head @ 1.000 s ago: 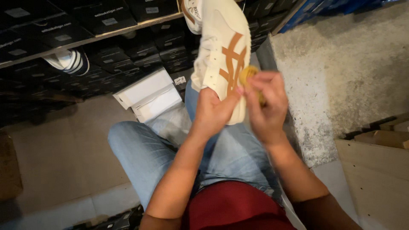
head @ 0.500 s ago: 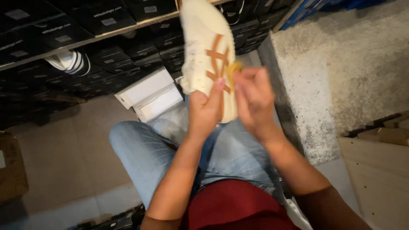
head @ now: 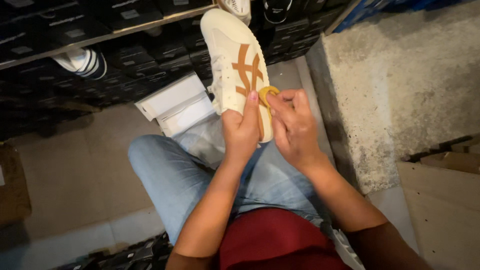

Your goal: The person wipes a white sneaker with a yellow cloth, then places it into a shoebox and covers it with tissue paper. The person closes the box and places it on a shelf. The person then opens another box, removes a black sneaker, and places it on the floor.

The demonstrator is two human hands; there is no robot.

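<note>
A cream sneaker point(head: 230, 65) with brown-orange side stripes is held upright over my lap, toe pointing away. My left hand point(head: 241, 131) grips it around the heel end. My right hand point(head: 294, 126) pinches a small yellow-orange piece point(head: 268, 93) against the shoe's side, just beside the stripes. What that piece is I cannot make out. Below are my knees in blue jeans point(head: 175, 175) and a dark red shirt point(head: 274, 242).
An open white shoebox point(head: 176, 103) lies on the floor ahead. Shelves of black shoeboxes point(head: 85, 30) fill the back, with a striped sneaker point(head: 80, 61) among them. A rough concrete block point(head: 400, 85) stands right; cardboard point(head: 445, 210) lies beside it.
The sneaker and both hands shifted slightly within the view. My right hand still works the yellow-orange piece on the shoe's side; my left hand keeps its grip.
</note>
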